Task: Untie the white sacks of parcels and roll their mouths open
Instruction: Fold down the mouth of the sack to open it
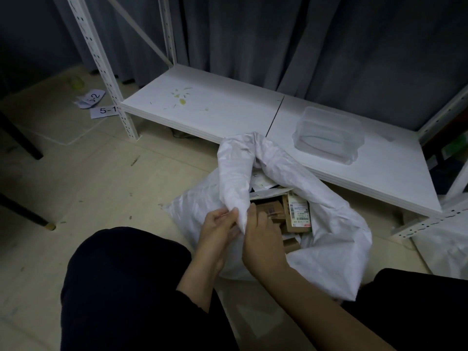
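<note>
A person crouches on a pale floor point(101, 173), knees in dark trousers at the bottom of the view, working on a white sack point(336, 239) that lies on the floor between the knees and a low white shelf point(202, 105). The left hand point(217, 224) and right hand point(260, 239) meet at the near edge of the sack's mouth, and the fingers point(222, 216) of both are curled around and pinching a bunched fold of the white fabric. The sack looks untied: its mouth gapes and the loose top stands up in a crumpled, twisted arch over the opening. Inside are parcels point(296, 214), mostly small brown cardboard boxes, one with a white barcode label facing up. The step in hand appears to be rolling the mouth open. To do it well, the hands should probably spread apart along the rim, untwist the bunched fabric, and turn it outward and down in even folds, working around the mouth so the cuff sits flat and does not spring back over the parcels. The fabric is thin, creased and woven-looking. A clear plastic tub point(329, 135) sits on the shelf, numbered paper labels point(105, 110) lie on the floor to the left, and part of a second sack point(445, 249) shows at the right edge.
</note>
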